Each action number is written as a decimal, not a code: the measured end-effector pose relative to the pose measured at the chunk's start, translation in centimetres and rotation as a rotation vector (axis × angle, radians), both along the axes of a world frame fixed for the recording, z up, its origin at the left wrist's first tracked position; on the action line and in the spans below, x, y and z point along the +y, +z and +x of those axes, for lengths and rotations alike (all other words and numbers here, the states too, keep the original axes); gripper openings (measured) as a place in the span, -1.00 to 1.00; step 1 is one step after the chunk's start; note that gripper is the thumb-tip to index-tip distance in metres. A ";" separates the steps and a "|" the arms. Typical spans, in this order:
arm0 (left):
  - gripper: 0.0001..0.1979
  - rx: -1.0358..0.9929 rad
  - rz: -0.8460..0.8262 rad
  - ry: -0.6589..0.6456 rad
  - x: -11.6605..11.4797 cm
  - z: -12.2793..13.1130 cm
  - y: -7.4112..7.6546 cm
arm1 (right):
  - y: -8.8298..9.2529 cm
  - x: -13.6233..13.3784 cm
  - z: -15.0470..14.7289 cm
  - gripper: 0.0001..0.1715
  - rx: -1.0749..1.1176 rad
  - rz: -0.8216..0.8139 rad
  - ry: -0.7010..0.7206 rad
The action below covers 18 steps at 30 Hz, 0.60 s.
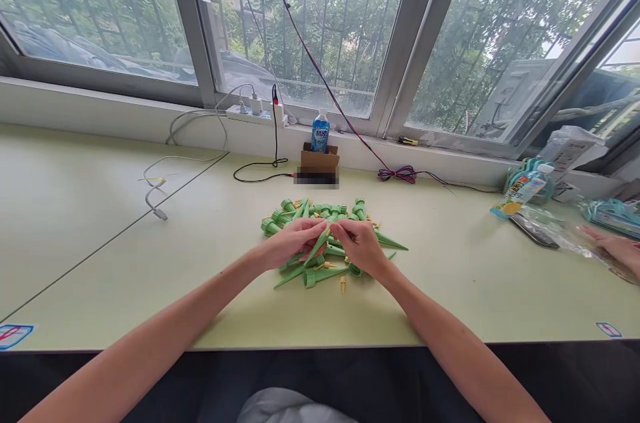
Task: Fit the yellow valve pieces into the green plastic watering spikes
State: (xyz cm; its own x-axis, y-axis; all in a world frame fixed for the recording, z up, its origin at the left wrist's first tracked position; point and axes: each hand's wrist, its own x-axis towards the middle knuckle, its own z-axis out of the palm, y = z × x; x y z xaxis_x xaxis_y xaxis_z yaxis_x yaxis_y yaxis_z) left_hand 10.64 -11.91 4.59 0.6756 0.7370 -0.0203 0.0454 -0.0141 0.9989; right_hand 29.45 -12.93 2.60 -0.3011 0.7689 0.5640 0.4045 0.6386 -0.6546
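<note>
Windows (310,29) are standing behind a pale table (100,229) where both forearms (210,306) are angling inward. Over a green pile (280,216), the left hand (293,241) is holding a slanted green spike (317,248); the right hand (361,246) is meeting its upper end, fingertips (337,229) hiding whether it is gripping.

At the centre of the frame, the green spikes (327,274) look like smooth, mostly matt plastic, and the small yellow tips (343,282) are plastic too. The pale surface (210,236) is smooth with a soft sheen. Above centre, a brown carton (320,161) of matt cardboard stands around a glossy plastic blue bottle (321,131). A white power strip (250,116) is smooth plastic. At right lies crinkled, shiny clear film (567,236). Grey window frames (203,43) look like dull metal; soft grey cloth (295,407) shows at bottom centre.
</note>
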 end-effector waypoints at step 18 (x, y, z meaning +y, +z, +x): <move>-0.45 0.142 0.389 0.176 -0.1 0.2 -0.4 | -0.2 -0.1 -0.2 -0.70 0.120 -0.094 -0.014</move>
State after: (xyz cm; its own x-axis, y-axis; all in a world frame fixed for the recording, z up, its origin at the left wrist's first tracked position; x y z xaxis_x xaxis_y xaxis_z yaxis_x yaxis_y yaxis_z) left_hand 10.80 -12.00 4.16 0.5502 0.8115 0.1971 0.2172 -0.3670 0.9045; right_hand 29.24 -13.04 2.44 -0.2247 0.8237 0.5206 0.3286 0.5670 -0.7554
